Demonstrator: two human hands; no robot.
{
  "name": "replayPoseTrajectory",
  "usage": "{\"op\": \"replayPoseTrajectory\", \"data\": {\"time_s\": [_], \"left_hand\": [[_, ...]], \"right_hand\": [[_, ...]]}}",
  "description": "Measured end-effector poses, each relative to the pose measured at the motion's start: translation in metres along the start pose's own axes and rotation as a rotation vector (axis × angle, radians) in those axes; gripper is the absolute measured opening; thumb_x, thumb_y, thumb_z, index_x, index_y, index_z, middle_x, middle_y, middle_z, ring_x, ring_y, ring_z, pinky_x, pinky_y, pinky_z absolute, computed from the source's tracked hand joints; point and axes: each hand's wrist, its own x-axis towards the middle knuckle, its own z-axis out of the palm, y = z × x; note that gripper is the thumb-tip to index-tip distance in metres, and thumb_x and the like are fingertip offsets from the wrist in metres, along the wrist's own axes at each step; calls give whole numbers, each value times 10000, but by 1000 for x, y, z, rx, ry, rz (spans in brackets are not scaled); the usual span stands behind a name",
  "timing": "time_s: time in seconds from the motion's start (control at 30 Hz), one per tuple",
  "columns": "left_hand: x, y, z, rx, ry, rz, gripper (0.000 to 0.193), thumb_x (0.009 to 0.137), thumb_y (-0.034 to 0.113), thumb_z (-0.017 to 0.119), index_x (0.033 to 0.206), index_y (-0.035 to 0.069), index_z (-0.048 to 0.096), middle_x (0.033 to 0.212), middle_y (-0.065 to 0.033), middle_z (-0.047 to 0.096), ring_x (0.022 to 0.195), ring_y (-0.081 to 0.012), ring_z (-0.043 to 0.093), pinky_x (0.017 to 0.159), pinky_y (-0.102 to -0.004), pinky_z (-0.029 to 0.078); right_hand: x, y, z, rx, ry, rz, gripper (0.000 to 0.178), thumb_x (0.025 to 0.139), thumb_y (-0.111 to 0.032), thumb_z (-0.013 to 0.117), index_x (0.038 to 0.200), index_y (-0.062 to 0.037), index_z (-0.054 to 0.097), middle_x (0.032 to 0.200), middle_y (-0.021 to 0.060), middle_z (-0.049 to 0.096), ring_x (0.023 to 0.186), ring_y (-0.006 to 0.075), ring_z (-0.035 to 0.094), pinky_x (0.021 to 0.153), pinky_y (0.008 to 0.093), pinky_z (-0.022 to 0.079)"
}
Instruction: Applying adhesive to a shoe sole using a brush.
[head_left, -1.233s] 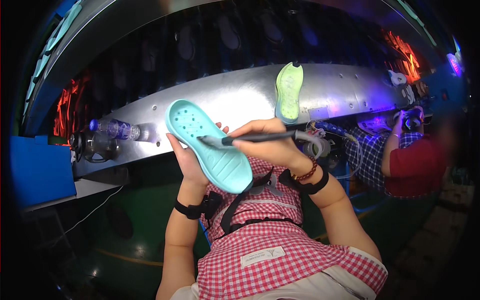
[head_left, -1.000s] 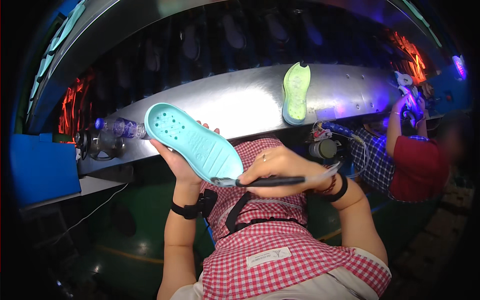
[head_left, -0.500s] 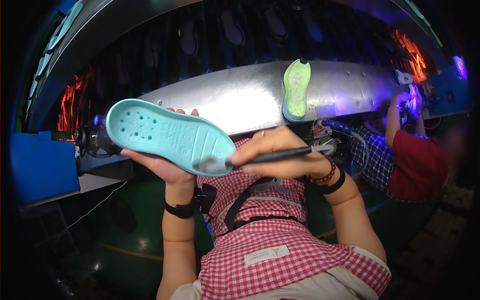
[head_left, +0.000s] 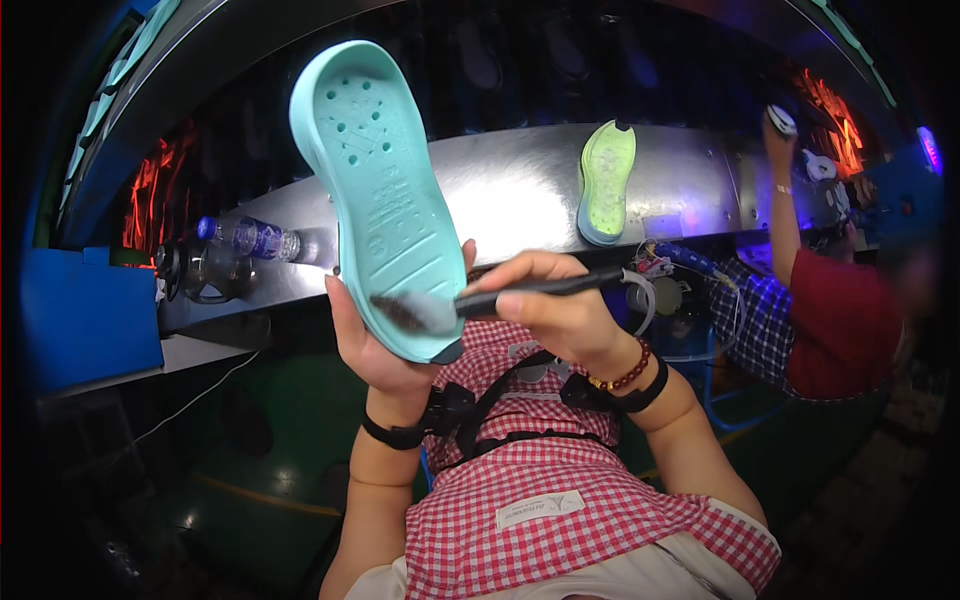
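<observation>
Swung round since the earlier frame, the turquoise sole [head_left: 385, 190] now points its holed end away, grasped by the left hand [head_left: 378, 357]; the right hand [head_left: 570, 317] grips a brush [head_left: 482, 303] at the ridged near end, seemingly the part being worked. Beyond, a lime sole [head_left: 606, 180] lies on the metal surface [head_left: 500, 210].

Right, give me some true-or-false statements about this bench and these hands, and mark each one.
1. The left hand holds a turquoise sole. True.
2. The right hand grips scissors. False: it grips a black-handled brush.
3. A yellow-green sole rests on the metal bench. True.
4. The plastic bottle stands upright. False: it lies on its side.
5. The apron is red-and-white checked. True.
</observation>
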Motion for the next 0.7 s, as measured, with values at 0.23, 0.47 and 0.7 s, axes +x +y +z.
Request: {"op": "replayPoseTrajectory", "data": {"time_s": [0.23,0.47,0.7], "left_hand": [[7,1,-1,-196,-32,-17,677,896,548,273,1352,49,307,1313,-181,410,1136,-366,472,994,-535,334],[8,8,-6,-118,-80,-67,602,889,487,374,1328,76,367,1275,-168,457,1115,-377,474,960,-590,320],[6,18,-9,187,13,-43,672,853,498,417,1298,-3,359,1202,-213,493,1024,-380,541,873,-519,444]], "right_hand": [[-4,-29,8,-441,-57,-11,203,778,1,627,981,15,627,950,113,652,848,139,620,759,235,492],[4,-40,1,-569,-106,-154,215,755,-32,664,968,-7,656,871,96,667,735,94,610,670,205,483],[6,-41,-1,-748,-333,-303,202,720,-22,676,920,2,660,889,118,665,797,160,640,720,260,503]]}}
